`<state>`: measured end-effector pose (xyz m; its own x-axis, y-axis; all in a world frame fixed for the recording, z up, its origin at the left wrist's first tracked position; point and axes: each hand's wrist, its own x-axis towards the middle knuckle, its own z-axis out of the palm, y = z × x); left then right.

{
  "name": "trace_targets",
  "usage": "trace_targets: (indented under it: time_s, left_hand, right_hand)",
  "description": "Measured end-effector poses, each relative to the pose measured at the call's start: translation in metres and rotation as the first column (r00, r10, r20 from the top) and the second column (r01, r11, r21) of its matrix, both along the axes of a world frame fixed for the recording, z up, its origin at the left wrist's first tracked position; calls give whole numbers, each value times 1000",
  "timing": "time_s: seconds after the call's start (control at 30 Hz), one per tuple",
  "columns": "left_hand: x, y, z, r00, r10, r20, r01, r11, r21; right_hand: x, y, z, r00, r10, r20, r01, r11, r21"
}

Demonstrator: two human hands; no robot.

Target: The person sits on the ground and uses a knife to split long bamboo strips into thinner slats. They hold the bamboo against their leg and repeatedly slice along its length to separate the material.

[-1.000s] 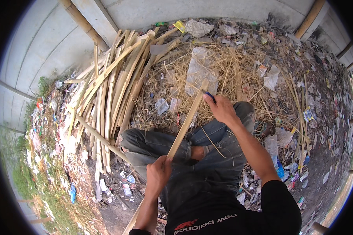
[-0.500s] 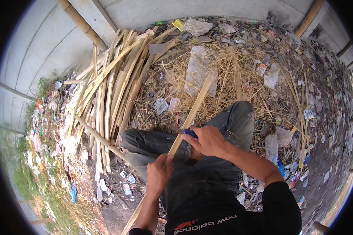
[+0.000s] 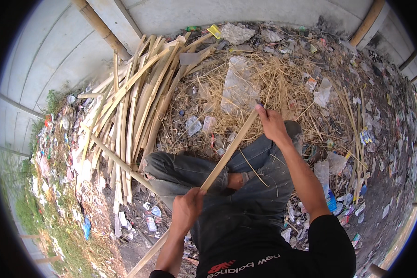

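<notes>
A long, pale bamboo strip [image 3: 229,155] slants across my lap, and its lower end runs past my left forearm to the bottom edge. My left hand [image 3: 188,208] is closed around the strip in front of my body. At the strip's far end is my right hand [image 3: 272,124], closed, thumb near the tip. It grips the blue-handled knife seen half a second ago; now the fingers hide nearly all of it. Thin curled bamboo shavings [image 3: 255,169] lie over my crossed legs [image 3: 264,178] in dark jeans.
A heap of split bamboo strips [image 3: 139,102] leans at the left, with one pole [image 3: 120,160] reaching toward my knee. Ahead lie straw-like shavings [image 3: 282,78] and a clear plastic sheet [image 3: 238,88]. Scattered litter [image 3: 333,185] covers the ground; a pale wall [image 3: 245,11] stands behind.
My right hand has slid forward and away from me along the strip to its far end. Thin shavings now lie over my legs. My left hand has kept its place.
</notes>
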<state>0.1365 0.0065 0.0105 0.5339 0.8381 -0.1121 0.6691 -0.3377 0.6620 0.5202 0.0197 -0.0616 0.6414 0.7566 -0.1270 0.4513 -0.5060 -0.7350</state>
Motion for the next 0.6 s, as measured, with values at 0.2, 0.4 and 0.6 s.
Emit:
trace_targets:
  time_s: [0.2, 0.4, 0.6]
  left_hand:
    - [-22, -16, -11, 990, 121, 74, -113, 988, -102]
    - [15, -1, -10, 989, 134, 55, -134, 991, -6]
    - [30, 2, -9, 983, 117, 145, -128, 989, 73]
  right_hand:
    - [88, -29, -7, 951, -238, -198, 274, 945, 180]
    - [-15, -13, 16, 953, 148, -263, -55, 942, 332]
    - [-98, -3, 24, 714, 316, -625, -50, 913, 404]
